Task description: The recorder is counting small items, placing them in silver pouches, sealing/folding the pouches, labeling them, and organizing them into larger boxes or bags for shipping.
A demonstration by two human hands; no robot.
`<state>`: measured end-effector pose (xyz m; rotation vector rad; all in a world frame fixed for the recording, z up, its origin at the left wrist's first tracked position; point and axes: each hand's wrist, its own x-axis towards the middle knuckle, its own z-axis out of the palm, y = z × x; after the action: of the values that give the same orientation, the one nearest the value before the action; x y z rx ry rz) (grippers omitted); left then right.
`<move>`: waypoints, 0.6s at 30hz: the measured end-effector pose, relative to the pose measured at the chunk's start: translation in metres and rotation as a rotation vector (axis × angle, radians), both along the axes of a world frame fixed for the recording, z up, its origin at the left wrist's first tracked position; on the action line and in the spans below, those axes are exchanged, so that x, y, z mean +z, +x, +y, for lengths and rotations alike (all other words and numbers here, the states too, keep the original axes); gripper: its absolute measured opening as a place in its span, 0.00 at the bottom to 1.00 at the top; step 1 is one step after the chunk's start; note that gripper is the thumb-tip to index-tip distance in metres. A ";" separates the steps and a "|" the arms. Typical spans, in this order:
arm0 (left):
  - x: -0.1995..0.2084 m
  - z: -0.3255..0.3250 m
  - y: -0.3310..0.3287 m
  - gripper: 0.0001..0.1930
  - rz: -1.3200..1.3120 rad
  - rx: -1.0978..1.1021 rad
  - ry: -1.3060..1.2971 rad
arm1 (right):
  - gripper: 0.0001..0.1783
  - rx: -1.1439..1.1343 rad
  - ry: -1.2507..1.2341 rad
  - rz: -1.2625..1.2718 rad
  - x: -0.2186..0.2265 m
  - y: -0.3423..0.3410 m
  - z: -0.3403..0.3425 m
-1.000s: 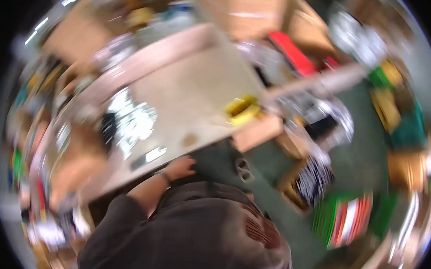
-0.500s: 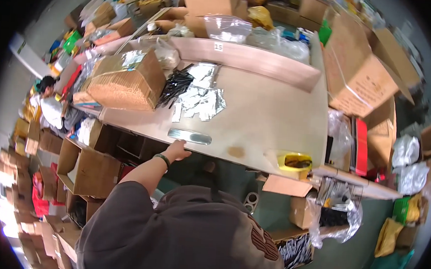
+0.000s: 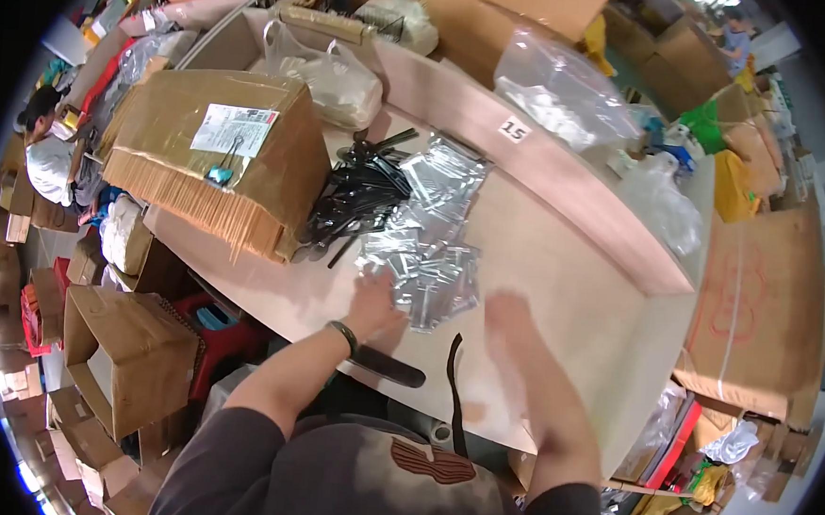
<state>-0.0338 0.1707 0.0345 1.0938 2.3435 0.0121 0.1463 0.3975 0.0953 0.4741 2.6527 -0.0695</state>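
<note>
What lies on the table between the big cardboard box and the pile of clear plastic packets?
In the head view, a heap of black cable ties lies between the cardboard box and the clear packets.

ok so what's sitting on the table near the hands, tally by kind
heap of small clear packets: 1
heap of black strips: 1
big cardboard box with a paper label: 1
dark flat bar at the near edge: 1
loose black strip: 1
total: 5
The packets in the heap are too many and overlapped to count. The left hand rests on them; the right hand is blurred.
</note>
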 end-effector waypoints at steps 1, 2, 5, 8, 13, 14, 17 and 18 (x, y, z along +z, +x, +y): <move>0.018 -0.001 0.001 0.60 -0.127 0.161 0.084 | 0.10 -0.061 -0.110 0.276 0.040 -0.064 0.006; 0.034 0.006 0.000 0.59 -0.249 0.299 0.187 | 0.18 -0.135 -0.214 0.274 0.042 -0.115 0.036; 0.043 0.014 -0.015 0.59 -0.319 0.387 0.257 | 0.33 -0.030 -0.114 0.492 0.007 -0.229 0.079; 0.043 0.027 -0.039 0.56 -0.303 0.372 0.225 | 0.39 -0.009 -0.069 0.501 -0.033 -0.284 0.091; 0.044 0.034 -0.044 0.49 -0.378 0.355 0.262 | 0.42 -0.007 -0.071 0.480 -0.066 -0.278 0.083; 0.045 0.041 -0.040 0.49 -0.409 0.345 0.273 | 0.46 -0.028 -0.100 0.452 -0.064 -0.269 0.089; 0.038 0.044 -0.019 0.48 -0.424 0.283 0.380 | 0.46 -0.004 -0.103 0.377 -0.063 -0.244 0.086; 0.039 0.042 -0.016 0.46 -0.448 0.262 0.423 | 0.47 0.005 -0.088 0.347 -0.062 -0.236 0.084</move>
<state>-0.0494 0.2128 0.0740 0.8441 2.0937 0.7967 -0.0896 0.4819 0.0332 0.4611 2.9729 -0.2903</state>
